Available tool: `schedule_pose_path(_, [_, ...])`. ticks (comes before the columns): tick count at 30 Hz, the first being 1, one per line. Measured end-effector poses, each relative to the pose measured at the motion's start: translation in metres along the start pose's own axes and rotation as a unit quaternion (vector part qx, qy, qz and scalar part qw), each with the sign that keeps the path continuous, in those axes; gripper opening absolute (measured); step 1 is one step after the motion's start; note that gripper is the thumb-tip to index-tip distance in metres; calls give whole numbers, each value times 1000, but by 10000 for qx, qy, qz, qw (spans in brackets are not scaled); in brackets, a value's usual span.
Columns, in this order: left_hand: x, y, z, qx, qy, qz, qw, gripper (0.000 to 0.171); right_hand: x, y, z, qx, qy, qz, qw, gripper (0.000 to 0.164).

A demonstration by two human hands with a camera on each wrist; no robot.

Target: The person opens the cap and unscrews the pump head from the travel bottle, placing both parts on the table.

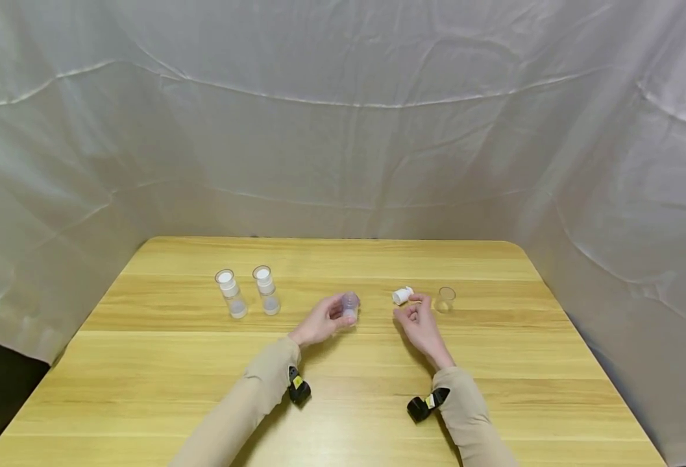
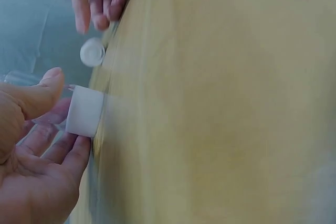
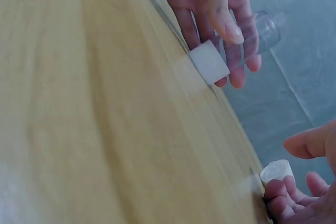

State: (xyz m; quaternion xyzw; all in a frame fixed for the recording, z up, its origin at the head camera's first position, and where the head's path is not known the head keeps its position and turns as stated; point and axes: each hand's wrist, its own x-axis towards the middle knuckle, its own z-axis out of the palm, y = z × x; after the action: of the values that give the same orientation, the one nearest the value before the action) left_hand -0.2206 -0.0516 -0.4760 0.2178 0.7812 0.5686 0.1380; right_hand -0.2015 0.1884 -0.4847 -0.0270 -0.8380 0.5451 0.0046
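My left hand (image 1: 321, 319) holds a small clear bottle (image 1: 350, 302) with a white base, thumb on one side and fingers on the other. In the left wrist view that white base (image 2: 85, 112) sits down at the tabletop. A white cap-like piece (image 1: 402, 296) lies tipped over on the table, right of the bottle. Close beside this piece is my right hand (image 1: 422, 327), its thumb spread from loosely bent fingers. In the right wrist view the white piece (image 3: 276, 170) shows just past the fingertips, with nothing gripped.
Two clear cylinders with white tops, a left one (image 1: 232, 295) and a right one (image 1: 267, 290), stand on the table's left side. A clear, cup-like cover (image 1: 445, 299) stands right of my right hand. Grey cloth (image 1: 343, 149) hangs behind the wooden table (image 1: 366, 415).
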Motion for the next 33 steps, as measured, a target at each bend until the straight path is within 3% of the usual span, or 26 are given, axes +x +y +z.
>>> schedule_pose_path(5, [13, -3, -4, 7, 460, -85, 9989, 50, -1, 4, 3, 178, 247, -110, 9995, 25])
schedule_pose_path(12, [27, -5, -7, -127, 845, -157, 9962, 53, -1, 8, 6, 247, 575, -352, 9974, 17])
schedule_pose_path(17, [33, -7, -8, -196, 985, -100, 9949, 52, -3, 5, 6, 401, 654, -356, 9964, 18])
schedule_pose_path(24, [36, -6, -8, -253, 1119, -52, 9934, 52, -22, -26, 1, 405, 611, -475, 9962, 16])
schedule_pose_path(28, [36, -6, -8, -191, 1115, -35, 9936, 51, -25, -28, 0, 341, 608, -513, 9962, 6])
schedule_pose_path(33, [36, -7, -8, -221, 1112, -23, 9936, 53, -24, -26, 0, 338, 592, -574, 9960, 7])
